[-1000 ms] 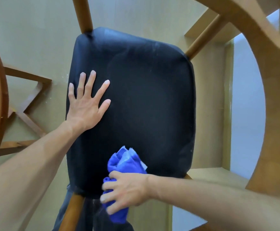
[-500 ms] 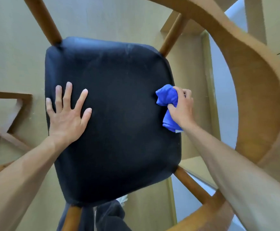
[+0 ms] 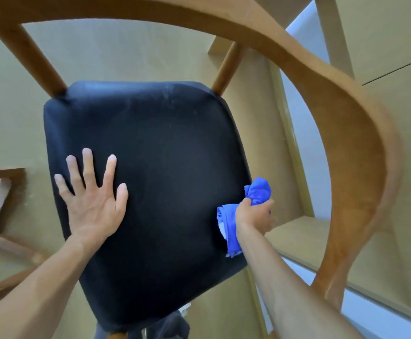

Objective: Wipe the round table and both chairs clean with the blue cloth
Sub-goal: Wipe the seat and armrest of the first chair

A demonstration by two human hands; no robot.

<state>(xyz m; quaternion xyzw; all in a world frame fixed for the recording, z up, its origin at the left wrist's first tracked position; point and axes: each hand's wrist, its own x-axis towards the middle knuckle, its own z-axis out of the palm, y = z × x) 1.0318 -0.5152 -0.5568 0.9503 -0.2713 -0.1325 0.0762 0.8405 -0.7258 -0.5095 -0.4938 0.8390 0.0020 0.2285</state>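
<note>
The blue cloth (image 3: 234, 228), bunched in the clenched right hand (image 3: 254, 216) at the chair seat (image 3: 155, 172)'s right edge, could slip off sideways, while the flat left hand (image 3: 94, 204) steadies the seat.

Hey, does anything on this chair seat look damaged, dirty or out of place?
No damage shows. The black seat has a faint pale, dusty-looking smudge near its far edge, away from the blue cloth.

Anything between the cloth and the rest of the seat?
Only the left hand, pressed flat on the seat's left side. The right hand grips the cloth at the right edge; the middle between them is bare.
</note>
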